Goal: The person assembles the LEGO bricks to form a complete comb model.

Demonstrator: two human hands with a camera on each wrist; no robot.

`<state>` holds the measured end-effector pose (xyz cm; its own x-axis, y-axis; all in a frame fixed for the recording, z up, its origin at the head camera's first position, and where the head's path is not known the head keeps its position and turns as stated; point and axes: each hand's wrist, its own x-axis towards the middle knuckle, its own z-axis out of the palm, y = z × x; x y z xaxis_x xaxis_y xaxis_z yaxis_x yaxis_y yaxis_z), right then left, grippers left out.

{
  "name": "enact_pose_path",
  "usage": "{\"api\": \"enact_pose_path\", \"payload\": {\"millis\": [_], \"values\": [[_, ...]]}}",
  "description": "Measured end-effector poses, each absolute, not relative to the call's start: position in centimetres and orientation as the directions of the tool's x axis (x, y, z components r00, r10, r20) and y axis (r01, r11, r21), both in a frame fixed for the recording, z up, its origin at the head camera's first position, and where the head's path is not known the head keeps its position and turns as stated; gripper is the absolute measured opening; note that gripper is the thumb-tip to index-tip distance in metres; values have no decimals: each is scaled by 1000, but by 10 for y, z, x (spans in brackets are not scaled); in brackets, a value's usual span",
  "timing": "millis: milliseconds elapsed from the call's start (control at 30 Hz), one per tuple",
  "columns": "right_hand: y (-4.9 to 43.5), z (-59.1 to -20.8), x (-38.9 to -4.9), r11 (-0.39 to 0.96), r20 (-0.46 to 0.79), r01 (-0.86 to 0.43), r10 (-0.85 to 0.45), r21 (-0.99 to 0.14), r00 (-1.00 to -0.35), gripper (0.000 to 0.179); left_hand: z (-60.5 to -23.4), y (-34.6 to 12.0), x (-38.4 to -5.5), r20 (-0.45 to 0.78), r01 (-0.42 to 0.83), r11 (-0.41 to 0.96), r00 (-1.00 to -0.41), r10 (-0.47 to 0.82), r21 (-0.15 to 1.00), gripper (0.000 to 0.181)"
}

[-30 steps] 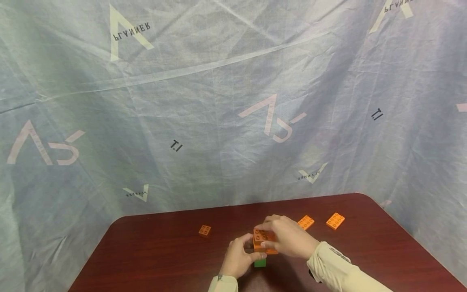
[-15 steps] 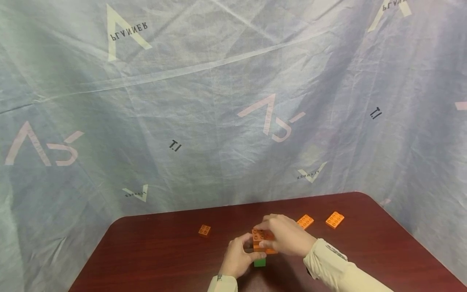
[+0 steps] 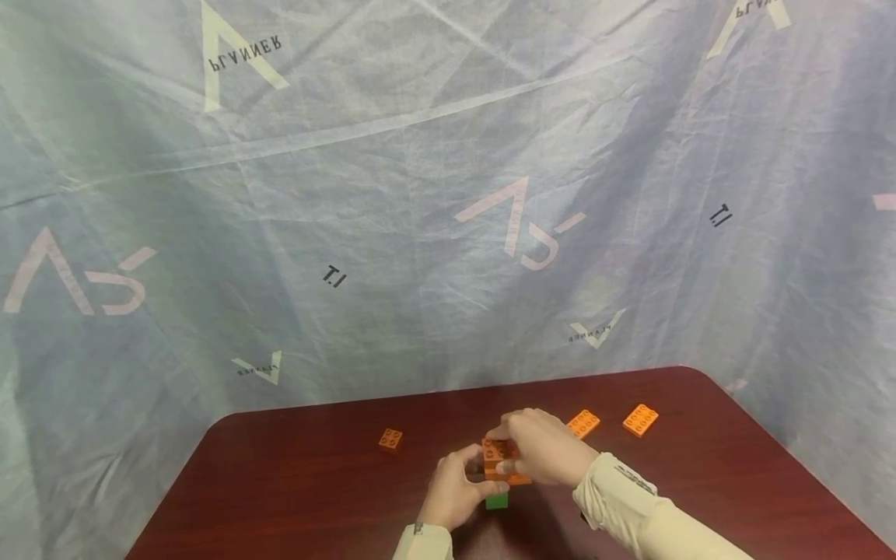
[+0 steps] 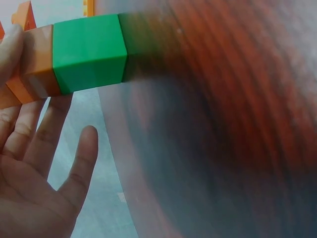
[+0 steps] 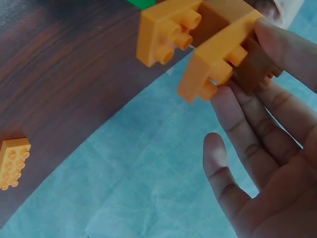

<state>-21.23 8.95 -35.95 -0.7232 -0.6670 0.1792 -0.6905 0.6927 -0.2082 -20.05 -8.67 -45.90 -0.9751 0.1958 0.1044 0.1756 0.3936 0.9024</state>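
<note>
A stack of toy building bricks stands on the table, its green brick (image 3: 497, 500) at the bottom. Above the green come darker orange bricks and two lighter orange plates. One lighter plate (image 5: 166, 32) juts out below another lighter plate (image 5: 215, 57). My left hand (image 3: 451, 491) grips the lower part of the stack from the left; its thumb lies on the orange brick (image 4: 38, 62) just over the green one. From the right, my right hand (image 3: 549, 447) pinches the top of the stack, around the top darker orange brick (image 5: 252, 64). Its palm side shows in the right wrist view.
A small darker orange brick (image 3: 390, 440) lies to the left on the dark red table (image 3: 294, 474). Two lighter orange plates lie at the back right, one plate (image 3: 583, 424) behind my right hand, the other plate (image 3: 640, 420) farther right. A printed cloth (image 3: 392, 194) hangs behind the table.
My right hand and forearm have shifted slightly left at the top of the stack. The left hand keeps its grip, and the loose pieces lie as before.
</note>
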Motion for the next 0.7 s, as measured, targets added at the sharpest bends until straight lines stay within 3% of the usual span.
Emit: {"api": "enact_pose_path", "payload": {"millis": [433, 700], "values": [[99, -381, -218, 647, 171, -642, -637, -412, -752, 37, -460, -86, -199, 77, 167, 402, -970, 231, 900, 40], [100, -390, -221, 610, 204, -644, -634, -461, -746, 37, -458, -98, -200, 69, 181, 342, -947, 315, 922, 46]]}}
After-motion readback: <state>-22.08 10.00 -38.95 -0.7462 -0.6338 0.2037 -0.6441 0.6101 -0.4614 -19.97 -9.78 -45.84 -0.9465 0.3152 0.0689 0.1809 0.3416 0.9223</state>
